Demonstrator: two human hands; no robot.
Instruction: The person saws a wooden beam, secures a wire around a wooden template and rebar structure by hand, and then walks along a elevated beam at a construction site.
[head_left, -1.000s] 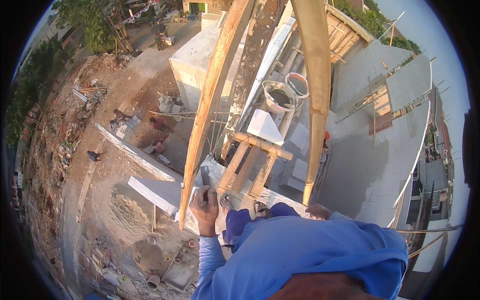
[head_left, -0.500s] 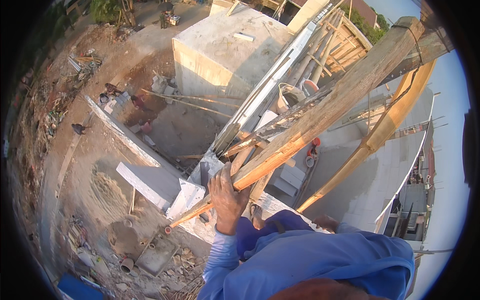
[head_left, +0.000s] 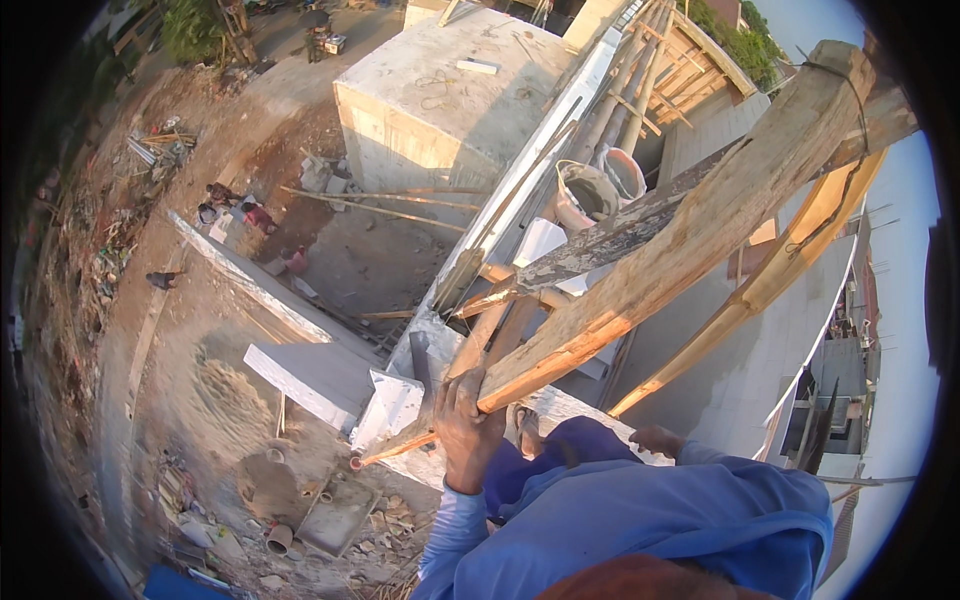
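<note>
My left hand [head_left: 470,430] is closed round the lower end of a long, rough wooden beam [head_left: 650,270], its fingers over the edge. The beam slants up to the far right, where dark wire ties it to other timbers. A curved yellowish pole [head_left: 740,300] runs down from the same joint. Beneath the beam lies a darker, weathered board [head_left: 620,235]. My right hand [head_left: 657,441] is low at my right side, near the pale wall top [head_left: 575,420]; its fingers are too small and partly hidden to read. My foot [head_left: 525,428] is between the hands.
A white block [head_left: 388,405] sits on the wall corner beside my left hand. Two buckets [head_left: 588,195] stand along the far wall. To the left the wall drops to ground far below, with sand [head_left: 225,385], rubble and several people. A concrete box-shaped structure [head_left: 400,130] rises ahead.
The whole view has shifted slightly. My left hand stays on the beam's end, and my right hand shows a little more clearly beside my body.
</note>
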